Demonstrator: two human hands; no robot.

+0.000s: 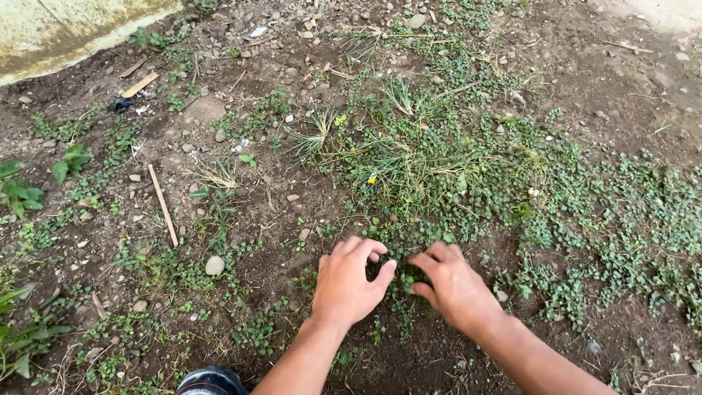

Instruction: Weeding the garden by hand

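Note:
My left hand [347, 281] and my right hand [452, 284] reach down to bare dark soil, close together, fingers curled toward each other. Between them grows a small clump of low green weeds [404, 279]; the fingertips of both hands pinch into it. A wide mat of the same small-leaved weeds [526, 205] spreads away from the hands to the right and further up. Tufts of thin grass [398, 99] stand beyond it.
Pebbles lie scattered over the soil, among them a pale stone [214, 265] left of my hands. A thin stick [163, 204] lies at the left, a concrete edge [66, 29] runs along the top left. Broad-leaved plants [18, 194] line the left border. A dark shoe tip [210, 382] shows at the bottom.

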